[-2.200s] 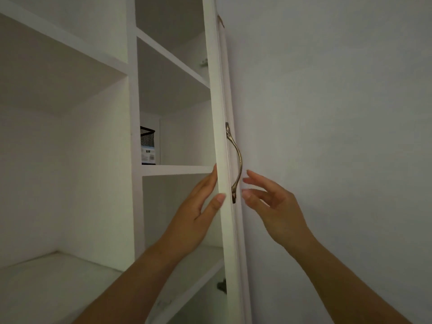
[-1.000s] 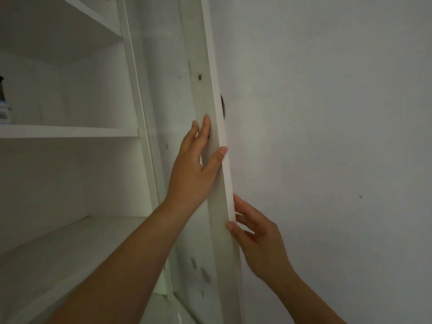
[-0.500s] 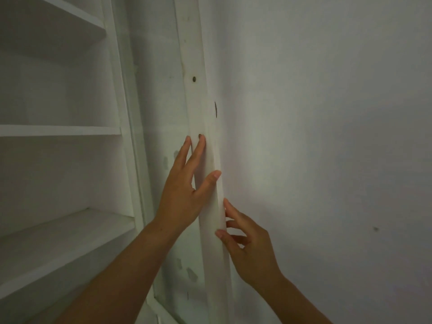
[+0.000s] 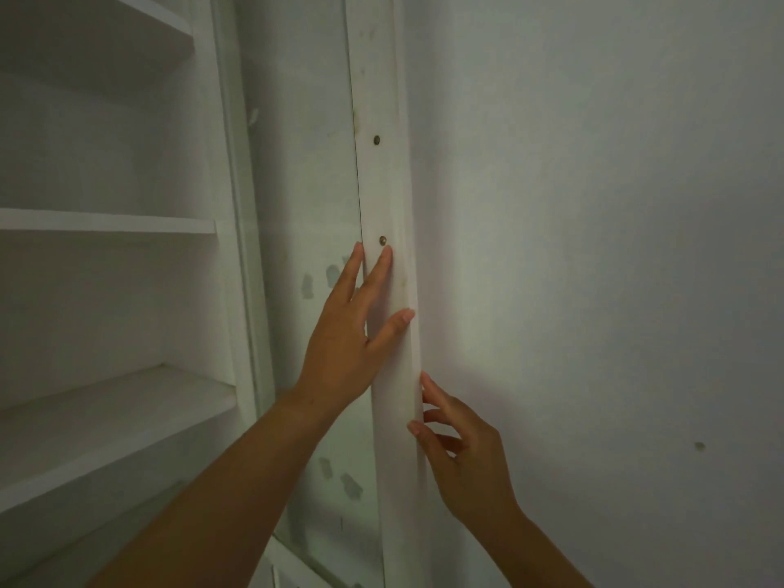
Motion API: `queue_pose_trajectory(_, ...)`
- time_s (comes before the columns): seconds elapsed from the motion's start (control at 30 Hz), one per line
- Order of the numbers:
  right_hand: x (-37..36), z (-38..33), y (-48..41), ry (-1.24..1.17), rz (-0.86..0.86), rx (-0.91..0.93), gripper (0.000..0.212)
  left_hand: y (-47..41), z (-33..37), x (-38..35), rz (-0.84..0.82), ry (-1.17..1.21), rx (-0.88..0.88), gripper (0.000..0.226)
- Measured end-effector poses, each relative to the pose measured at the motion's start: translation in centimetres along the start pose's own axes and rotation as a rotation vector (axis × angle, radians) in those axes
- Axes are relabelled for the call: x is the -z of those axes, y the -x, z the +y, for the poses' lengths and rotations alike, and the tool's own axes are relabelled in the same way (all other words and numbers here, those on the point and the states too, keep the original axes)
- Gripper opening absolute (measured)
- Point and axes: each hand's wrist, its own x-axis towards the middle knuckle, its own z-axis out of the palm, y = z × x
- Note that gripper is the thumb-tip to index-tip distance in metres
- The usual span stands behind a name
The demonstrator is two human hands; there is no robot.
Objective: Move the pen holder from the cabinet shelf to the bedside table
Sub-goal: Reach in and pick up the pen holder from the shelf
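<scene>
Head view: left hand flat, fingers spread on door edge, right hand loose-open w/ fingertips touching it; press door fully to wall w/o pinching, then reach shelf.

The door looks like white-painted wood, matt, its edge scuffed and faintly stained. Two small dull metal screws sit in it toward 12 o'clock. Its panel is glossy, like glass, with grey smudges. The shelves are smooth matt white board; the wall at 3 o'clock is matt paint.
</scene>
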Motion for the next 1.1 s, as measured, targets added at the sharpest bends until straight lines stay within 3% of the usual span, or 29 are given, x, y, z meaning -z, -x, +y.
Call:
queue_pose_trajectory(0.67,0.7,3.4,-1.5,-0.058,0.002,0.026,0.048,-0.9,-0.4,-2.6,0.012,-0.045,0.002,0.058)
queue_pose_trajectory(1.1,1.7,-0.6,-2.9,-0.004,0.075,0.196,0.039,-0.7,0.2,1.4,-0.197,-0.115,0.055,0.061)
